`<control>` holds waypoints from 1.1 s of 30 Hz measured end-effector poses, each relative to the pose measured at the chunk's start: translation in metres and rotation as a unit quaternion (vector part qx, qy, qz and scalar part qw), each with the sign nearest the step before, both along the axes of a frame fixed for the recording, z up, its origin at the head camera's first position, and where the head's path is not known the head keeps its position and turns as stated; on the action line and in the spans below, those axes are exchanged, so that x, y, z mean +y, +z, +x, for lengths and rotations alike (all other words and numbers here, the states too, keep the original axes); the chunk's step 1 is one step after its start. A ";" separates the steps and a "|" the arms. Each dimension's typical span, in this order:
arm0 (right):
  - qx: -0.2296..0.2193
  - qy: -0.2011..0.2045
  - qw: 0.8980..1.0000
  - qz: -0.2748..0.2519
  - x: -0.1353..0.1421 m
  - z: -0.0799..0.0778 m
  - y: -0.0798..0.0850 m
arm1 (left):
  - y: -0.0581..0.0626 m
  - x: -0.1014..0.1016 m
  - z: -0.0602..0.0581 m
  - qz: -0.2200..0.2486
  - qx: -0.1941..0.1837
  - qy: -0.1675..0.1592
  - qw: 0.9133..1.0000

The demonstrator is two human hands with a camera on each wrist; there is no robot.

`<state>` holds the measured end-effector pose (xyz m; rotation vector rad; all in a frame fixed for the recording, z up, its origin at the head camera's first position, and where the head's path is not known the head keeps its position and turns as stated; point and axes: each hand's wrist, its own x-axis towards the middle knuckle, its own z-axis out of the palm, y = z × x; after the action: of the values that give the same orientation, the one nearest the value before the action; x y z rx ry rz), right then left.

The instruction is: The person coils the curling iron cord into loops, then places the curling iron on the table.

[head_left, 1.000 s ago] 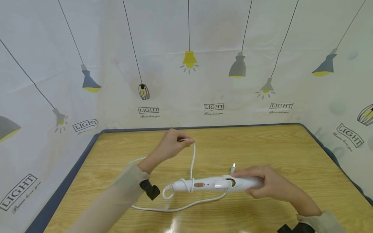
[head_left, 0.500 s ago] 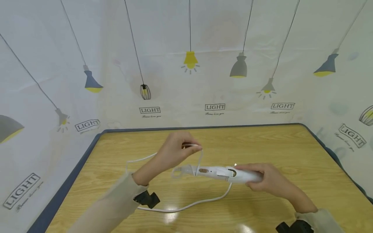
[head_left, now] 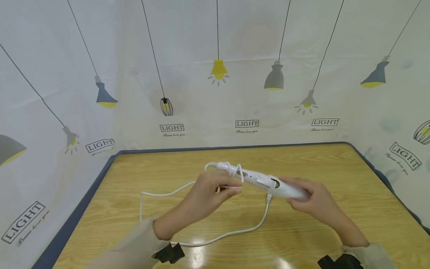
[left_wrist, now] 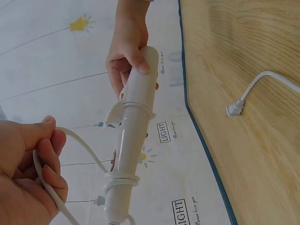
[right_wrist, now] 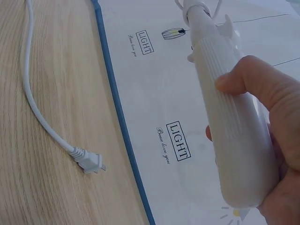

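Note:
A white curling iron (head_left: 256, 178) is held above the table, tilted with its cord end up and to the left in the head view. My right hand (head_left: 315, 200) grips its thick right end, thumb on the ribbed part (right_wrist: 218, 89) in the right wrist view. My left hand (head_left: 215, 190) pinches the white power cord (left_wrist: 83, 143) close to the cord end. Loops of cord (left_wrist: 123, 181) circle the iron's body there. The cord also runs through the curled left fingers. Its two-pin plug (right_wrist: 90, 161) lies on the table.
The loose cord (head_left: 231, 234) curves across the wooden table (head_left: 302, 160), below the iron. A dark blue edge (head_left: 201, 148) borders the table. Behind stands a pale backdrop (head_left: 188, 78) printed with lamps. A black wrist strap (head_left: 168, 253) sits on the left sleeve.
The iron's cord end has swung up and away from the body, raising the iron. My left hand has passed from beyond the iron to its near side, carrying the cord round it.

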<state>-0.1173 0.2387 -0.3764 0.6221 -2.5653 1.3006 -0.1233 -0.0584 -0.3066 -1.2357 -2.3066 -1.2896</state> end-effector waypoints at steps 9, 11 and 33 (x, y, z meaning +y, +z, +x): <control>0.009 -0.019 1.000 -0.020 0.002 0.001 0.003 | -0.014 -0.004 0.004 0.009 -0.022 0.010 1.000; 0.011 -0.024 0.999 -0.023 0.004 0.001 0.004 | -0.017 -0.008 0.003 0.012 -0.039 0.028 0.999; 0.051 0.007 0.994 -0.092 0.005 0.012 0.021 | -0.057 -0.033 -0.046 0.036 -0.225 -0.075 0.971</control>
<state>-0.1055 0.2434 -0.3557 0.6523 -2.3299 1.4491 -0.1697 -0.0912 -0.3638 -1.2130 -2.4624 -1.8545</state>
